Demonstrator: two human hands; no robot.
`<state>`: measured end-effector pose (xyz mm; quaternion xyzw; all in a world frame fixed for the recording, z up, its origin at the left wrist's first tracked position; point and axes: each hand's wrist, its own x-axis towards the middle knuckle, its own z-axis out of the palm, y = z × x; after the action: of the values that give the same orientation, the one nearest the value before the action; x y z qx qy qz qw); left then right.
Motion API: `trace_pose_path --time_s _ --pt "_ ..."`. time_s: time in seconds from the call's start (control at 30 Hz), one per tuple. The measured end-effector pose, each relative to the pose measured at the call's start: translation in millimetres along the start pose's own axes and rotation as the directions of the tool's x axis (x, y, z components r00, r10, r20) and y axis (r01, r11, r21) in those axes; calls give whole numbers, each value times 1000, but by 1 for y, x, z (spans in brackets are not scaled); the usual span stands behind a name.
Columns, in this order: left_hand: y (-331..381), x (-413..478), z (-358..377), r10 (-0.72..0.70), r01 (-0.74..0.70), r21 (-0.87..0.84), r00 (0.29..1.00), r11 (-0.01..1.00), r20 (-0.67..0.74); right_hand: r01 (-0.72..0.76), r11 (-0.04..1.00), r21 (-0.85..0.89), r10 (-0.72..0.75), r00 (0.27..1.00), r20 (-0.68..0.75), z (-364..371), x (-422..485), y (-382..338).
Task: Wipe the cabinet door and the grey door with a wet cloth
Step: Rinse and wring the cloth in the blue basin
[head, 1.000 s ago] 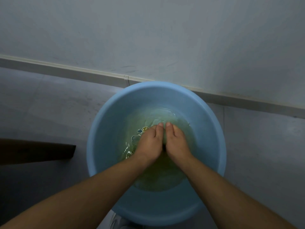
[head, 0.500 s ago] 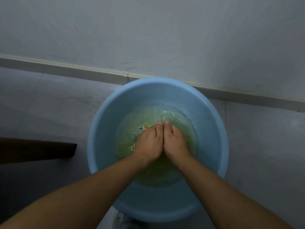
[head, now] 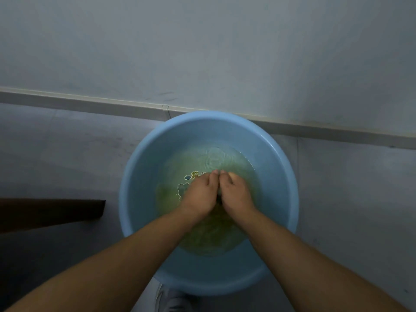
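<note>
My left hand (head: 200,192) and right hand (head: 236,194) meet knuckle to knuckle in the round light-blue plastic basin (head: 144,176). Fingers curl down onto the submerged greenish cloth (head: 209,239) — whether they actually grip it, I cannot tell.

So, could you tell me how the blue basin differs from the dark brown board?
The blue basin is round; the dark brown board is straight-edged. The basin holds greenish water and both hands, left hand and right hand; the board holds nothing visible. The basin sits within the frame; the board is cut off by its left edge. Both appear over the grey floor, apart.
</note>
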<state>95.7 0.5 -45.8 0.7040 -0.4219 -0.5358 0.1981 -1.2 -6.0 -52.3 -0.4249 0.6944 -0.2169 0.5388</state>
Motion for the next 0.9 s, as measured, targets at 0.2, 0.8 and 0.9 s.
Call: trace_pose_path --time_s 0.2,0.8,0.9 --pt "65 -51 -48 -137 153 -185 986 971 94 -11 999 34 11 1000 -5 -46 -53 -50" --pt "448 -317 -152 136 -146 28 967 989 216 -37 916 399 110 981 -162 -284 -335 -385" --pt "515 -350 -131 228 -245 20 924 969 306 8 880 474 117 965 -234 -341 -377 -411"
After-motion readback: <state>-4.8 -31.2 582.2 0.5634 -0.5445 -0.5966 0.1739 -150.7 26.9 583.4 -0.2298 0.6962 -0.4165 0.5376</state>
